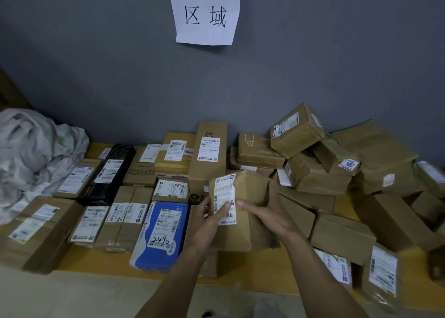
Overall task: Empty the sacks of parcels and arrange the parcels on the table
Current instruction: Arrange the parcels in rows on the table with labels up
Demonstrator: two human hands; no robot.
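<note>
I hold a brown paper-wrapped parcel [250, 190] with a white shipping label above the middle of the wooden table [262, 262]. My left hand [212, 219] grips its left side, thumb on the label. My right hand [267, 211] cups it from the right, fingers behind the parcel. To the left, labelled parcels lie flat in rows, among them a blue-and-white one [161, 233] marked 2490 and a long black one [110, 173]. A loose heap of brown boxes [320, 171] fills the right half. A crumpled grey sack [36, 154] lies at the far left.
A grey wall runs behind the table, with a white paper sign [204, 12] taped up. A tall brown box [208, 156] lies just behind the held parcel. The table's front edge runs along the bottom, with pale floor [72, 298] below it.
</note>
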